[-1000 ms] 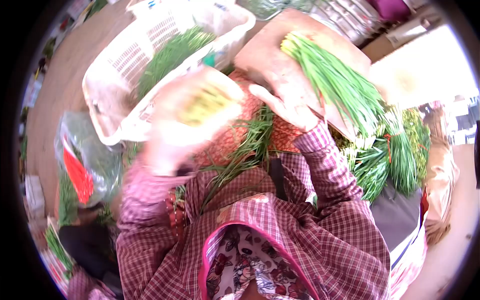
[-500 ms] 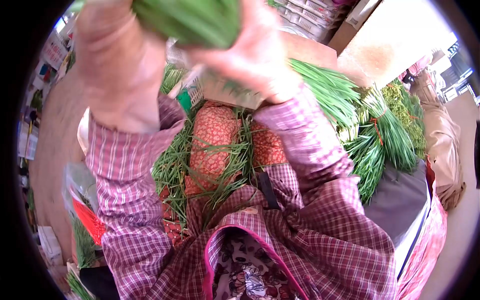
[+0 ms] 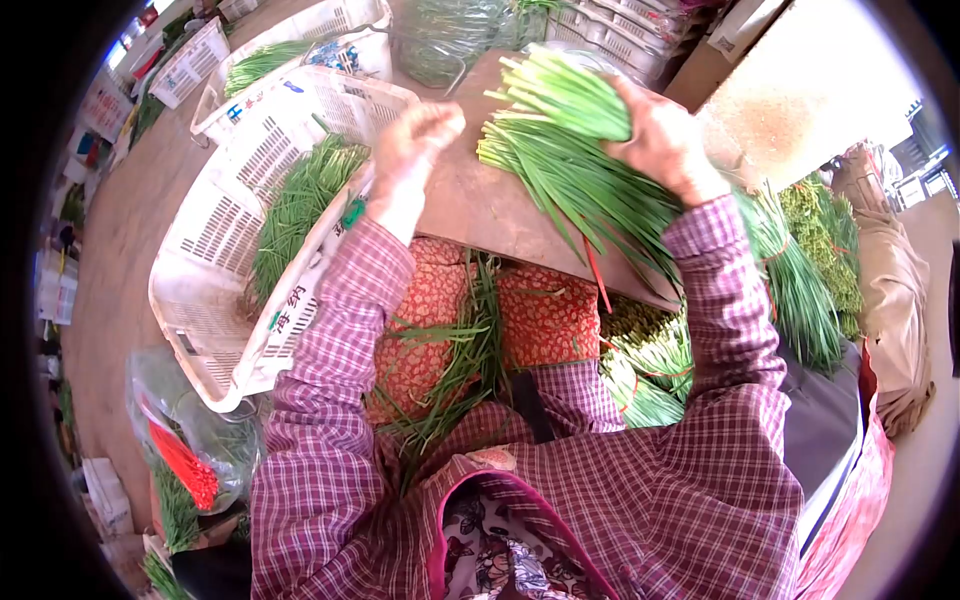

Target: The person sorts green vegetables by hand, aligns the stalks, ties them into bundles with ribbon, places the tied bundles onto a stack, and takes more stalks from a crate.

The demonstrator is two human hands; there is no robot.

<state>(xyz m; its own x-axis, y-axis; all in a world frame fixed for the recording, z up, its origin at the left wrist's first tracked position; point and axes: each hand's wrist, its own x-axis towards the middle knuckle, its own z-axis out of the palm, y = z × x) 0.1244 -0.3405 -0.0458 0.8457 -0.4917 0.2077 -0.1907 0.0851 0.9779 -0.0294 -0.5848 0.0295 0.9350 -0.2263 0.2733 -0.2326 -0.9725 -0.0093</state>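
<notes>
The chives (image 3: 570, 150) lie as a thick bunch on the board (image 3: 470, 205), cut ends toward its far edge, leaves trailing over the near right edge. The right hand (image 3: 665, 140) rests on top of the bunch, fingers curled over the stalks and gripping them. The left hand (image 3: 420, 135) is at the board's left edge, just beside the cut ends; its fingers are bunched narrow, and whether they pinch anything cannot be told. A basket (image 3: 215, 260) with loose chives stands against the board's left side. Loose leaves lie on the lap (image 3: 540, 310) below the near edge. Tied bundles (image 3: 800, 290) lie beyond the right edge. A bag (image 3: 185, 440) sits at lower left.
</notes>
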